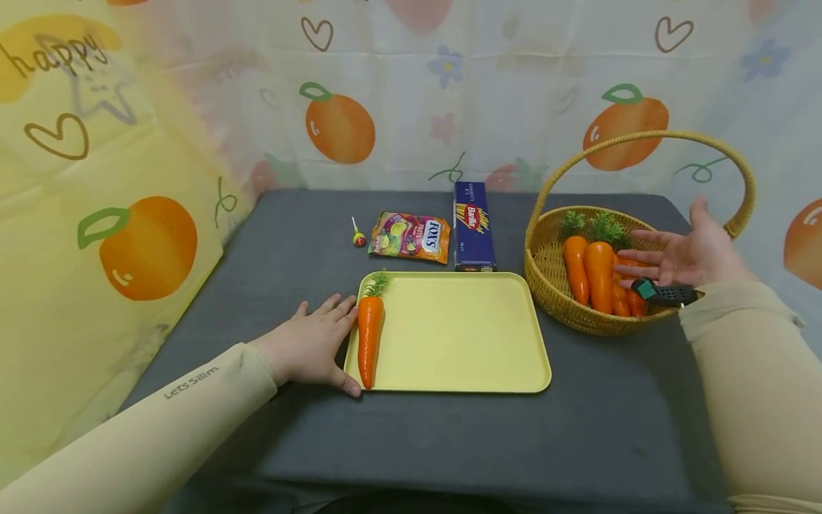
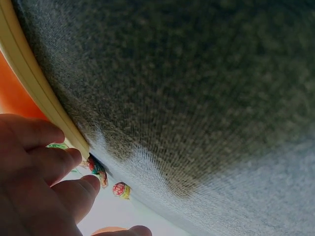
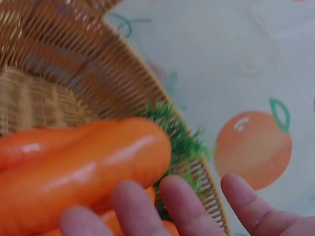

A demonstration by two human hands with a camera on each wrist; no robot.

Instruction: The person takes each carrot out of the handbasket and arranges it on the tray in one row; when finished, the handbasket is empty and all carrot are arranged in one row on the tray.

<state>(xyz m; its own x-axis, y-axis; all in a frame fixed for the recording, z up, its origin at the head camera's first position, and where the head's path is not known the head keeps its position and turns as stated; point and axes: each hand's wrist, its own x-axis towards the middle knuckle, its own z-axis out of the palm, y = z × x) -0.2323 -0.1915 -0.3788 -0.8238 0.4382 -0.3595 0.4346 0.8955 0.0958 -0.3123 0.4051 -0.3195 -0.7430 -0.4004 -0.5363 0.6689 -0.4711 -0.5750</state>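
Note:
A carrot (image 1: 369,339) with a green top lies along the left side of the yellow tray (image 1: 459,332). My left hand (image 1: 315,343) rests at the tray's left edge, fingers spread, its fingertips close to the carrot. At the right, my right hand (image 1: 690,253) is over the wicker basket (image 1: 546,285), fingers extended and holding nothing. Several carrots (image 1: 600,275) lie in the basket below and beside its fingers, partly hidden by the hand. In the right wrist view, the fingertips (image 3: 133,206) are close to a carrot (image 3: 88,172); contact is unclear.
Behind the tray lie a FOX'S candy bag (image 1: 411,237), a blue Barilla spaghetti box (image 1: 474,225) and a lollipop (image 1: 358,234). The basket's tall handle (image 1: 642,135) arches over it. A patterned curtain (image 1: 398,128) hangs behind the dark table (image 1: 449,442).

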